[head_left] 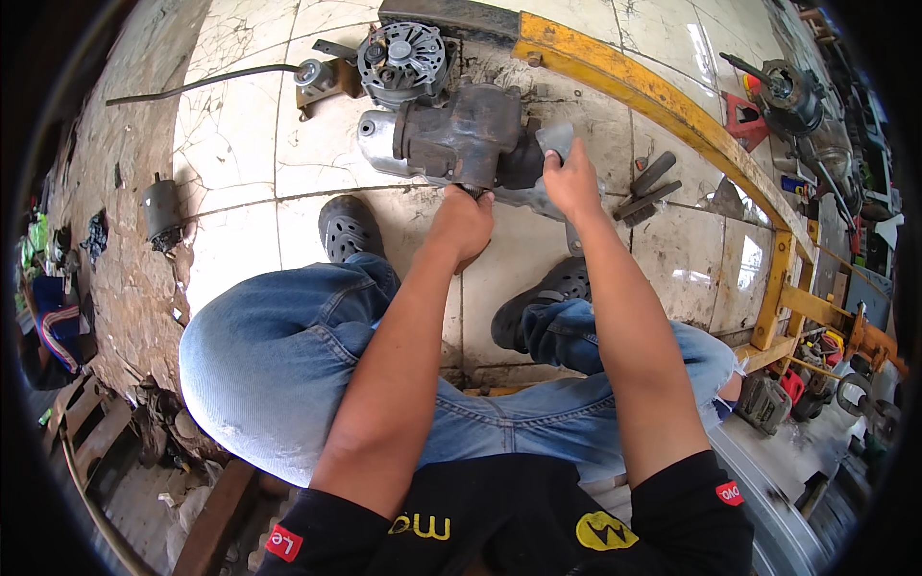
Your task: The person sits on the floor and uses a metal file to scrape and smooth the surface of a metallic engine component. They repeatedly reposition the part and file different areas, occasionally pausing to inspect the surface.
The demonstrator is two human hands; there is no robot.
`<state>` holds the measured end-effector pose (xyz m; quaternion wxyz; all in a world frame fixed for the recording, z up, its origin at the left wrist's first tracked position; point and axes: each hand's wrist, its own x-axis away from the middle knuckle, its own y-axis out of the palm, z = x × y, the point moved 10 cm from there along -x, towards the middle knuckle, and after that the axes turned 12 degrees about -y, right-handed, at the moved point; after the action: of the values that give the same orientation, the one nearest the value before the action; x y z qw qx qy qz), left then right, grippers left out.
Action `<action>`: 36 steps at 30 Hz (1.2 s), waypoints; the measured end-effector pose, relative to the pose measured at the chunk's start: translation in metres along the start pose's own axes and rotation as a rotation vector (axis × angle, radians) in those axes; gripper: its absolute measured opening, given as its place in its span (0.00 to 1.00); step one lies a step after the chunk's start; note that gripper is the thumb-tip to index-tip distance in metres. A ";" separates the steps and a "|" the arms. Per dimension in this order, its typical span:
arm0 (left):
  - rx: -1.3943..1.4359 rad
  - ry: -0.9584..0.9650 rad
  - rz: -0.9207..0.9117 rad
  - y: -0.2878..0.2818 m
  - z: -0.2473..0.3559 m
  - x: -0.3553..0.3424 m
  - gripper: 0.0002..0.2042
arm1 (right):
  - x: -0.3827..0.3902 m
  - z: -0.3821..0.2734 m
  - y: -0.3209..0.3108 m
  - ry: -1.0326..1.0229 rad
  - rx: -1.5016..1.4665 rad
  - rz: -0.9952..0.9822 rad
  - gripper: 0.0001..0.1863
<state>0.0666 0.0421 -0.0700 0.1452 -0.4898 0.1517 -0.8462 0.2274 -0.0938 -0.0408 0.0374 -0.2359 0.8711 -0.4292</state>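
"Grey flat piece (554,140), pinched in the right hand (573,182). Left hand (463,225): curled at the near edge of the dark metal housing (444,132); whether it grips, cannot tell."

"Position of the housing?"

"Just ahead of the left hand, touching; ahead and left of the right. Long axis runs roughly left to right. Left hand is nearer."

"Further out?"

"Alternator (411,63) beyond the housing; yellow beam (634,81) ahead-right of the right hand."

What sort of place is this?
Probably a mechanic's repair workshop: a worn motor-like unit being handled over a grimy tile floor, a round alternator-looking part beside it, and a yellow metal frame.
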 end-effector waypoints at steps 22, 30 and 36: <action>0.007 0.035 0.023 -0.001 0.005 0.002 0.28 | 0.009 0.014 0.007 -0.021 -0.054 0.011 0.15; 0.034 0.034 0.014 0.000 0.004 0.001 0.28 | 0.024 0.042 -0.011 0.177 -0.345 0.085 0.12; 0.031 -0.010 0.005 -0.001 0.002 0.003 0.27 | 0.044 0.030 -0.001 0.008 0.104 0.028 0.16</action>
<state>0.0668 0.0417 -0.0661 0.1554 -0.4912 0.1392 -0.8457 0.1971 -0.1358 -0.0531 0.0521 -0.2198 0.8509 -0.4742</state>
